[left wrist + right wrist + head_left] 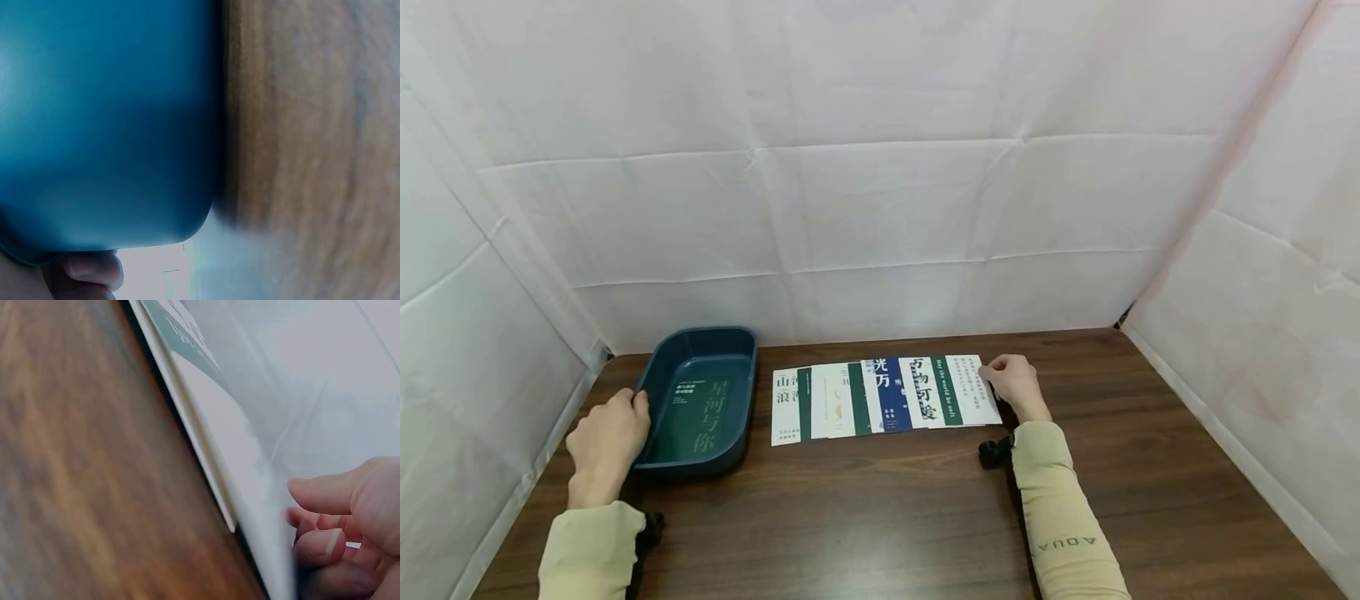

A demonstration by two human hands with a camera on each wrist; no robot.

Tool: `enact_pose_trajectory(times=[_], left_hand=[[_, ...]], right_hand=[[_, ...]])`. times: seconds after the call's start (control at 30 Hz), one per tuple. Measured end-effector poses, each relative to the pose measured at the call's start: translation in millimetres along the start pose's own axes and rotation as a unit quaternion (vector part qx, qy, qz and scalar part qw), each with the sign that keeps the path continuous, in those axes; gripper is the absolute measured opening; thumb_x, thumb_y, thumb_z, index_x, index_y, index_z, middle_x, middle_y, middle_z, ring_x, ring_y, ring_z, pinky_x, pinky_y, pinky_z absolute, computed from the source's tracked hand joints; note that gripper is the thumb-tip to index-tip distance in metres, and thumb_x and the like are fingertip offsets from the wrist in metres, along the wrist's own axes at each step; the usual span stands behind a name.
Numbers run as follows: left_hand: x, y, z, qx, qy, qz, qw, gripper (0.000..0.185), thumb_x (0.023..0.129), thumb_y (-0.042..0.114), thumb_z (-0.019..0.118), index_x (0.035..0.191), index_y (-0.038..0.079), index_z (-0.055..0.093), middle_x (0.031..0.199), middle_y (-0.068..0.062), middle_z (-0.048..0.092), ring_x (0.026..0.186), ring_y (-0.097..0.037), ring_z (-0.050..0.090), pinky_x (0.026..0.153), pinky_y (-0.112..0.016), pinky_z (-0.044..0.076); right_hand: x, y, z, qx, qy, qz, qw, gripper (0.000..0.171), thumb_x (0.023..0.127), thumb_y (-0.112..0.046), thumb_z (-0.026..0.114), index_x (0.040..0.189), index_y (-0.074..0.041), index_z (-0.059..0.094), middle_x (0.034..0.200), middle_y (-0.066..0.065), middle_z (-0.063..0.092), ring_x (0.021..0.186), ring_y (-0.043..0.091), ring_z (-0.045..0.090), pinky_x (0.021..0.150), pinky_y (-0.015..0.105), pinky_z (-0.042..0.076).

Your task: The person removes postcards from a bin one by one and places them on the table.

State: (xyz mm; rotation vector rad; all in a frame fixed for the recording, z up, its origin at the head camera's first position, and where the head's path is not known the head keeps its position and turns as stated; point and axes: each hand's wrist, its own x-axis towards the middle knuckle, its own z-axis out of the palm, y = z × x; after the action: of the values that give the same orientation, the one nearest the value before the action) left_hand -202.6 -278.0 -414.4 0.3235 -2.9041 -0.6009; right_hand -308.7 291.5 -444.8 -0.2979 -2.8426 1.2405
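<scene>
Overlapped one upon the next in the row of cards (880, 396), each face partly covered by its neighbour; small print there too fine to read from the head view; lower part of the green card (696, 421) in the tray (658, 371) lost in shadow; fingertips of the left hand (606, 437) hidden behind the tray's rim; in the left wrist view, cut off by the edges on three sides, the tray wall (106, 125), with only one fingertip (94, 270) showing; table (300, 125) badly blurred there; in the right wrist view, blurred card edge (206, 444), fingers (325, 544) partly hidden beneath it.
</scene>
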Motion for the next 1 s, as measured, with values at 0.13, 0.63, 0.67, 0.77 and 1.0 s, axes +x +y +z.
enact_pose_trajectory(times=[0.13,0.63,0.67,0.77,1.0], left_hand=[[1.2,-0.6,0.6,0.000,0.001,0.002,1.0000,0.047,0.106,0.030,0.032,0.120,-0.009,0.054,0.095,-0.038,0.059,0.066,-0.048,0.057,0.053,-0.058,0.041],[0.2,-1.6,-3.0,0.002,-0.005,-0.002,1.0000,0.046,0.106,0.030,0.031,0.119,-0.009,0.054,0.095,-0.039,0.058,0.067,-0.049,0.057,0.054,-0.058,0.041],[0.2,-1.3,-3.1,0.001,-0.004,-0.001,1.0000,0.046,0.107,0.030,0.031,0.119,-0.009,0.054,0.095,-0.039,0.058,0.067,-0.049,0.057,0.054,-0.058,0.041],[0.4,-0.7,-3.3,-0.001,-0.002,0.002,1.0000,0.046,0.106,0.030,0.031,0.118,-0.009,0.054,0.095,-0.039,0.058,0.068,-0.050,0.057,0.054,-0.058,0.041],[1.4,-0.9,-0.5,-0.001,-0.004,0.000,1.0000,0.047,0.106,0.030,0.031,0.121,-0.009,0.053,0.099,-0.040,0.058,0.071,-0.052,0.057,0.056,-0.059,0.041]], right_hand=[[1,3,-4,0.040,-0.017,0.021,0.999,0.027,0.098,-0.025,0.060,0.110,0.000,0.060,0.063,0.006,0.052,0.050,0.016,0.046,0.051,0.032,0.042],[-9,-2,-25,0.067,-0.064,0.008,0.996,0.038,0.101,-0.033,0.054,0.117,0.001,0.057,0.074,0.011,0.054,0.052,0.017,0.044,0.050,0.032,0.039],[-10,-5,-26,0.064,-0.062,0.005,0.996,0.037,0.101,-0.033,0.054,0.117,0.001,0.057,0.075,0.012,0.054,0.051,0.017,0.043,0.050,0.032,0.039],[-13,-15,-28,0.056,-0.058,-0.007,0.997,0.038,0.102,-0.032,0.053,0.119,0.001,0.057,0.075,0.013,0.054,0.049,0.015,0.041,0.049,0.033,0.038],[-29,-50,-29,0.037,-0.047,-0.062,0.996,0.035,0.102,-0.034,0.052,0.117,-0.004,0.059,0.074,0.010,0.054,0.052,0.016,0.042,0.052,0.033,0.040]])
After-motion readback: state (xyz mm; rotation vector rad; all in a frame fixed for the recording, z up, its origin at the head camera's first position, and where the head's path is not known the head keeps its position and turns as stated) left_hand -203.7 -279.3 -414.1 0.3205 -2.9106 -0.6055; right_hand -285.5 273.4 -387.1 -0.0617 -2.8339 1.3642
